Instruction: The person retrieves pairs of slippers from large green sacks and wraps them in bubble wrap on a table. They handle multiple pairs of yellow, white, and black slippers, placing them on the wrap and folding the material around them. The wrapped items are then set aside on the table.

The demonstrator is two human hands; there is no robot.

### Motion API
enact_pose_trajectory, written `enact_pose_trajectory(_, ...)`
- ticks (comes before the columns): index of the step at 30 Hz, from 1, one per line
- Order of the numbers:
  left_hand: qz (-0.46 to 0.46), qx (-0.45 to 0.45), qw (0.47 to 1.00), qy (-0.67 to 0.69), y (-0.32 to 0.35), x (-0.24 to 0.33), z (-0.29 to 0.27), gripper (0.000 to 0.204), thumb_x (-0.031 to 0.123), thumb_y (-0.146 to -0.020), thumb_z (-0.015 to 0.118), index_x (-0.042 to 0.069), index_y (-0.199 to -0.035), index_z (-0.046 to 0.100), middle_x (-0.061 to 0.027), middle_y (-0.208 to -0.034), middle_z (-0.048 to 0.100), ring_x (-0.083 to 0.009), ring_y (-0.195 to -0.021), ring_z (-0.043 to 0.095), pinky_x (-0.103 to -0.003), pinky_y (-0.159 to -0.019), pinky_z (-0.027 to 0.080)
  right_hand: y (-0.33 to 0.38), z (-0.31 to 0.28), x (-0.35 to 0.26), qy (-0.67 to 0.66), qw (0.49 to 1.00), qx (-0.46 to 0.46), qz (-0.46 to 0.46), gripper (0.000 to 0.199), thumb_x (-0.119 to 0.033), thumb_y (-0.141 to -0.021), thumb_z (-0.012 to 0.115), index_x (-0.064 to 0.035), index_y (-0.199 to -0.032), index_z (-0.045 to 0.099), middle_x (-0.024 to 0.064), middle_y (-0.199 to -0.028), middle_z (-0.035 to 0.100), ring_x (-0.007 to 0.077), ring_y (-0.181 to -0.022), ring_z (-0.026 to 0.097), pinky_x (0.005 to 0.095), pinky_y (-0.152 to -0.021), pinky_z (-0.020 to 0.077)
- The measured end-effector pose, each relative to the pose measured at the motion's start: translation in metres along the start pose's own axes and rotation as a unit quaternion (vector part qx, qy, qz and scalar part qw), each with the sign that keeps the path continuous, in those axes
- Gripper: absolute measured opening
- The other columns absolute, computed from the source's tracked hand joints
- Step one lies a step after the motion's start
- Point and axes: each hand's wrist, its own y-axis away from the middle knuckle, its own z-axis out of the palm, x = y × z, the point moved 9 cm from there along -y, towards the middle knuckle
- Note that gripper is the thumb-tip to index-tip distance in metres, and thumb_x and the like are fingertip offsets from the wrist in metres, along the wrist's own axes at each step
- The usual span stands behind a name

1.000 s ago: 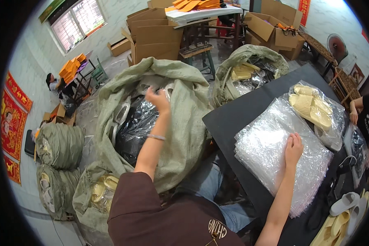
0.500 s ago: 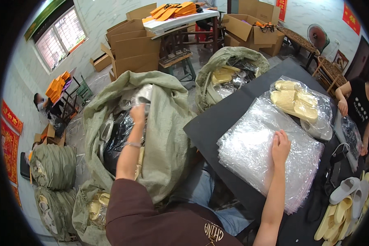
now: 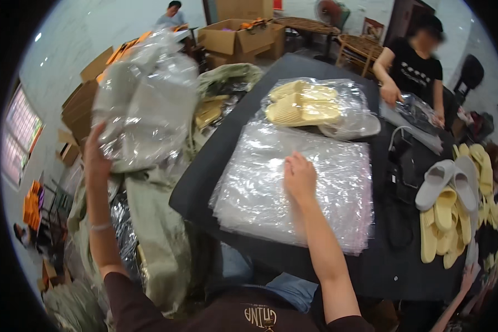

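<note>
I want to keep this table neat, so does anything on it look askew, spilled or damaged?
Nothing obviously spilled or damaged. The stack of clear plastic bags under your right hand looks slightly askew: its edges are staggered, not flush.

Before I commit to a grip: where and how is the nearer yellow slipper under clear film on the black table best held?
Probably across the ribbed part of the nearer yellow slipper, straight down from above: that part looks raised, while the clear film over it is loose and wrinkled, and a grey slipper crowds its near right.
</note>
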Motion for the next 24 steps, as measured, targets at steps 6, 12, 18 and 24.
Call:
enact_pose_trajectory(6, -0.216, -0.116, 0.939, 0.242, -0.032, -0.189, 0.277, 0.020, 0.006, -0.080, 0.068, 0.000, -0.095, 0.057, -0.0159, -0.098, 0.062, -0.0263, -0.091, 0.064, -0.032, -0.072, 0.058, 0.001, 0.001, 0.007, 0.001, 1.000, 0.012, 0.014, 0.022, -0.021, -0.085, 0.057, -0.0105, -0.102, 0.066, 0.0087, -0.123, 0.057, 0.0316, -0.106, 0.054, 0.0429, -0.093, 0.0417)
enact_pose_trajectory(12, -0.358, -0.247, 0.877, 0.203, 0.036, -0.328, 0.434, 0.041, 0.017, -0.090, 0.060, -0.003, -0.122, 0.042, -0.0185, -0.123, 0.048, -0.0340, -0.111, 0.053, -0.040, -0.093, 0.050, 0.002, 0.004, 0.005, 0.020, 1.000, -0.003, -0.009, 0.023, -0.022, -0.086, 0.056, -0.0120, -0.103, 0.065, 0.0070, -0.127, 0.054, 0.0296, -0.108, 0.053, 0.0416, -0.092, 0.0411)
enact_pose_trajectory(18, -0.333, -0.386, 0.859, 0.048, 0.082, -0.313, 0.344, 0.036, 0.019, -0.094, 0.055, -0.005, -0.119, 0.047, -0.0135, -0.110, 0.057, -0.0250, -0.100, 0.060, -0.036, -0.087, 0.051, -0.004, 0.011, 0.007, 0.019, 0.999, -0.018, 0.024, 0.022, -0.023, -0.088, 0.055, -0.0102, -0.103, 0.066, 0.0089, -0.123, 0.057, 0.0308, -0.106, 0.054, 0.0422, -0.092, 0.0417)
enact_pose_trajectory(24, -0.065, -0.218, 0.951, -0.210, 0.064, -0.197, 0.095, 0.027, 0.016, -0.093, 0.055, 0.000, -0.114, 0.055, -0.0103, -0.104, 0.062, -0.0157, -0.095, 0.062, -0.029, -0.080, 0.050, -0.002, 0.013, 0.006, -0.028, 1.000, 0.000, -0.009, 0.021, -0.019, -0.087, 0.054, -0.0071, -0.098, 0.067, 0.0122, -0.120, 0.059, 0.0319, -0.106, 0.056, 0.0420, -0.093, 0.0424)
